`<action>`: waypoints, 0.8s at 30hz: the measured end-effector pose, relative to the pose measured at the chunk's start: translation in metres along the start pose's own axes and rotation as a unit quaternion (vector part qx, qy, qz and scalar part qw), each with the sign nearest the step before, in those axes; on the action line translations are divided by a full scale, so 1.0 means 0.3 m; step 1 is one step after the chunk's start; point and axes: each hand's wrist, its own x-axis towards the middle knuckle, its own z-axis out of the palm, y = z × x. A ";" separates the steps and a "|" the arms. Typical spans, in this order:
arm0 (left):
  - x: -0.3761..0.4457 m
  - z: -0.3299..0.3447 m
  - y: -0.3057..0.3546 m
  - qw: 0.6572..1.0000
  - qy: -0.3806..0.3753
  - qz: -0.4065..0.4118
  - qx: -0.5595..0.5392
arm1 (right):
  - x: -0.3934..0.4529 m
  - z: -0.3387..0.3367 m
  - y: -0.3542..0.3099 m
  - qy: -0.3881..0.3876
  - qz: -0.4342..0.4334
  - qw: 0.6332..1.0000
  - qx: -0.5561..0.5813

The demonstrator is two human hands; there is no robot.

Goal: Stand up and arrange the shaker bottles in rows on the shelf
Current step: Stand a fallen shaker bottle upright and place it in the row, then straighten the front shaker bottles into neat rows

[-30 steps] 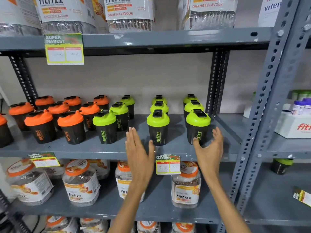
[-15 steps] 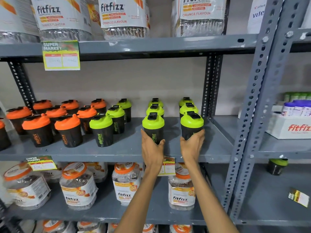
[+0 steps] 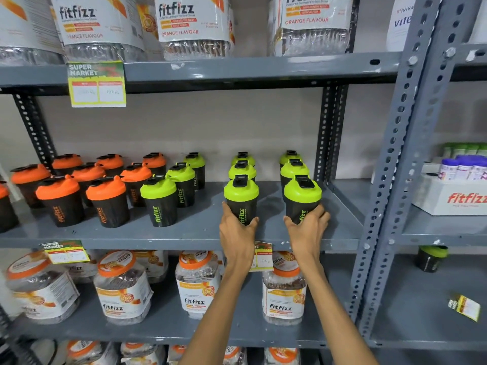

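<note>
Black shaker bottles stand upright in rows on the grey middle shelf [image 3: 200,233]. Orange-lidded ones [image 3: 106,200] fill the left; green-lidded ones [image 3: 159,200] run to the right in three front-to-back rows. My left hand [image 3: 237,233] grips the base of the front green-lidded bottle [image 3: 241,196] of the middle row. My right hand [image 3: 308,227] grips the base of the front green-lidded bottle [image 3: 302,198] of the right-hand row. Both bottles stand on the shelf near its front edge.
Large fitfizz jars [image 3: 195,283] fill the shelves below and above. Price tags [image 3: 96,84] hang on shelf edges. A perforated upright post [image 3: 392,180] bounds the shelf on the right. Beyond it stand a lone green-lidded shaker [image 3: 431,258] on a lower shelf and a white fitfizz box [image 3: 453,196].
Both hands went from open in front of the shelf to closed around the two front green-lidded bottles. The camera has come closer to the shelf.
</note>
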 end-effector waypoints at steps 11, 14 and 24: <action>-0.008 -0.005 -0.014 1.000 -0.006 0.006 0.002 | -0.017 -0.014 0.002 -0.022 -0.011 1.000 0.002; -0.010 -0.003 -0.020 1.000 -0.014 0.009 0.011 | -0.028 -0.023 0.005 -0.035 -0.019 0.999 0.009; -0.094 -0.255 -0.207 0.991 0.058 0.113 -0.040 | -0.340 0.021 -0.050 0.056 -0.181 0.972 0.140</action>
